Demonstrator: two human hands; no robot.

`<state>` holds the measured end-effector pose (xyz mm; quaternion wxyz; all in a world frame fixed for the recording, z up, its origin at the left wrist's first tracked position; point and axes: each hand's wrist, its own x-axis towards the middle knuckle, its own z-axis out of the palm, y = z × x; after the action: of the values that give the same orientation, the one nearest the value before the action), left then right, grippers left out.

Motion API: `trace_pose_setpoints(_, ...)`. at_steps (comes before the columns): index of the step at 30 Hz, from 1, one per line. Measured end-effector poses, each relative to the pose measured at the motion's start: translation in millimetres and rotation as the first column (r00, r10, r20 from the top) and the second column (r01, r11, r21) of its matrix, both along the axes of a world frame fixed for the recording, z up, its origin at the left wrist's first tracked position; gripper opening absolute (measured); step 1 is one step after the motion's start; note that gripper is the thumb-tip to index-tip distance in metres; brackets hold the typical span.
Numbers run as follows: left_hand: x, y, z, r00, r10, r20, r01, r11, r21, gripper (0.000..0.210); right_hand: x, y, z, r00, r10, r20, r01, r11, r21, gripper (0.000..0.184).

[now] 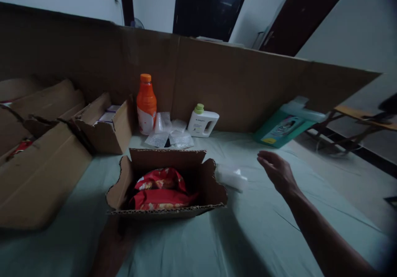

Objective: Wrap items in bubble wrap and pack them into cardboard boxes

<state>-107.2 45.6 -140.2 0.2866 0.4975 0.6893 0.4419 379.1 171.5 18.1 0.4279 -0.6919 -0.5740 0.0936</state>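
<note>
Red packaging (164,199) seen in box (167,159); left hand (115,236) blurred at its front left, grip can't be told; right hand (276,170) held empty near green jug (281,129), fingers extended.

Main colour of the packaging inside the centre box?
The packaging is mainly red; see the head view.

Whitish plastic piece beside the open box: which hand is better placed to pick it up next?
Probably the right hand: it looks empty and is on the same side of the open box as the plastic piece. The left hand is at the box's near left corner, farther away.
</note>
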Motion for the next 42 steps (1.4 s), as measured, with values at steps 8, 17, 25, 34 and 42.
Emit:
trace_pose_setpoints(8, -5.9, -5.6, 15.1, 0.994, -0.096, 0.045, 0.095, 0.995, 0.012, 0.07, -95.5, -99.4, -63.1, 0.821, 0.559, -0.112, -0.568, 0.784, -0.252, 0.062)
trace_pose_setpoints(17, 58.3, 58.8, 63.9, 0.967, -0.21, 0.144, 0.2, 0.977, 0.077, 0.066, -135.2, -35.0, -83.1, 0.823, 0.561, -0.086, -0.566, 0.823, -0.047, 0.041)
trace_pose_setpoints(25, 90.9, 130.5, 57.6, 0.957, -0.255, 0.137, 0.227, 0.955, 0.191, 0.061, -121.3, 3.7, -86.5, 0.864, 0.468, -0.188, -0.485, 0.872, -0.06, 0.049)
trace_pose_setpoints(34, 93.6, 132.9, 56.0, 0.966, -0.206, 0.157, 0.17, 0.962, 0.212, 0.064, -132.5, 6.4, -92.0, 0.891, 0.426, -0.156, -0.435, 0.9, -0.025, 0.059)
trace_pose_setpoints(42, 100.6, 137.9, 48.6, 0.963, -0.221, 0.152, 0.182, 0.955, 0.236, 0.069, -129.4, 10.0, -85.3, 0.915, 0.398, -0.072, -0.402, 0.914, -0.057, 0.068)
